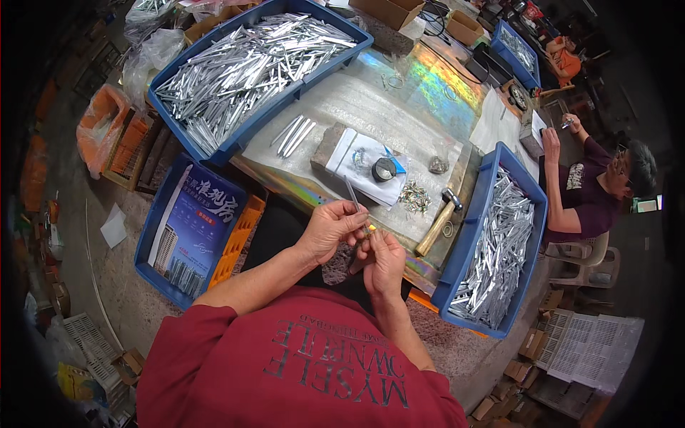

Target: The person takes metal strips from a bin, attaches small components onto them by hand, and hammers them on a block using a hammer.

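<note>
My left hand (334,230) is closed on a thin silver metal strip (351,191), which slants up from the fingertips. Just to its right, my right hand (384,262) is closed in a pinch at the strip's lower end. A tiny yellow spot shows between the two hands; what the right fingers grip is too small to make out. Beyond them a stone block (330,146) carries white paper (357,187) and a small round black container (384,170). Small multicoloured pieces (414,197) lie in a heap beside the paper. Several loose strips (294,135) rest to the left.
Blue bins full of silver strips stand at the far left (227,151) and right (536,235) of the table. A wooden-handled hammer (437,227) lies by the right bin. Another blue bin (143,260) sits low at left. A person (571,182) works across on the right.
</note>
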Action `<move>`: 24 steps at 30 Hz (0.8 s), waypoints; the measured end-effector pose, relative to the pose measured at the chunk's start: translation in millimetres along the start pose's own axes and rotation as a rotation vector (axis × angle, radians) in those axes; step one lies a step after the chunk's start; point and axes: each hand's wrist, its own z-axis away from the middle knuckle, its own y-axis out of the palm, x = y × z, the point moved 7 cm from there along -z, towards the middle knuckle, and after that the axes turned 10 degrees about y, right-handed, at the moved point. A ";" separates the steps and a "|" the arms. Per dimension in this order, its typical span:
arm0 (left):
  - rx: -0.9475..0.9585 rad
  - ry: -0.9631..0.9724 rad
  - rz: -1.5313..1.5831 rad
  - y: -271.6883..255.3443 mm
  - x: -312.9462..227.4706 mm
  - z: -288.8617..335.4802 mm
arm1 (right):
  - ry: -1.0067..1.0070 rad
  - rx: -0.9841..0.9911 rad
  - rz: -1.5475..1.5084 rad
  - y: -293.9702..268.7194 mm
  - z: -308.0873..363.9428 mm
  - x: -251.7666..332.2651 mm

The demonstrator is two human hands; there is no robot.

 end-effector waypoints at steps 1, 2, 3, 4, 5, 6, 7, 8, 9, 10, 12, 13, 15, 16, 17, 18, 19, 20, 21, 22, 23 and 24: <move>-0.006 0.001 0.003 0.2 -0.1 0.3 | 0.000 -0.001 0.000 0.3 -0.4 0.0; -0.006 0.000 0.003 -0.3 0.9 0.2 | -0.005 0.004 -0.005 1.1 -0.7 0.4; -0.007 0.010 0.007 -1.4 1.8 -0.2 | -0.010 0.008 -0.008 1.8 -0.9 0.7; -0.008 0.019 0.010 -1.6 2.4 -0.6 | -0.011 0.007 -0.010 1.4 -1.3 0.2; -0.007 0.018 0.010 0.0 2.6 -0.4 | -0.008 -0.006 -0.025 -0.2 -1.9 -0.8; -0.014 0.011 0.032 2.1 2.6 0.1 | -0.005 -0.018 -0.040 -1.9 -2.4 -1.5; -0.022 0.006 0.054 2.9 2.6 0.6 | -0.005 -0.019 -0.041 -1.8 -2.6 -1.5; -0.022 0.006 0.054 2.7 2.8 0.8 | -0.001 -0.007 -0.053 -1.1 -2.9 -1.8; -0.032 0.011 0.050 1.5 2.9 0.7 | 0.003 0.004 -0.066 -0.5 -3.2 -2.0; -0.041 0.016 0.046 0.6 3.1 0.8 | 0.003 0.004 -0.067 -0.7 -3.4 -2.6; -0.048 0.020 0.049 0.2 3.7 1.3 | -0.008 0.007 -0.095 -1.1 -4.0 -3.3; -0.056 0.026 0.052 -0.5 3.8 1.4 | -0.008 0.008 -0.095 -1.3 -4.3 -3.7; -0.060 0.030 0.052 -1.6 4.7 1.0 | 0.001 0.001 -0.107 -2.1 -4.9 -4.7; -0.063 0.032 0.052 -2.3 5.2 0.9 | 0.001 0.001 -0.107 -2.1 -4.9 -4.9; -0.063 0.032 0.052 -2.6 5.3 0.9 | 0.014 -0.002 -0.116 -2.4 -5.1 -6.1; -0.062 0.031 0.049 -3.1 5.4 0.8 | 0.028 -0.005 -0.125 -2.7 -5.3 -7.3; -0.060 0.029 0.045 -3.1 5.5 0.9 | 0.028 -0.006 -0.125 -3.3 -5.5 -7.5; -0.060 0.029 0.045 -2.5 5.2 1.2 | 0.033 -0.006 -0.127 -4.1 -6.0 -8.3; -0.064 0.034 0.041 -1.8 4.2 1.7 | 0.038 -0.007 -0.129 -4.6 -6.2 -8.8; -0.069 0.040 0.036 -1.5 3.5 1.9 | 0.038 -0.007 -0.130 -4.5 -6.0 -8.8; -0.069 0.040 0.036 -1.4 4.4 2.2 | 0.036 0.003 -0.138 -3.4 -5.7 -8.6; -0.065 0.064 0.016 -1.5 4.1 2.5 | 0.034 0.012 -0.146 -2.2 -5.1 -8.2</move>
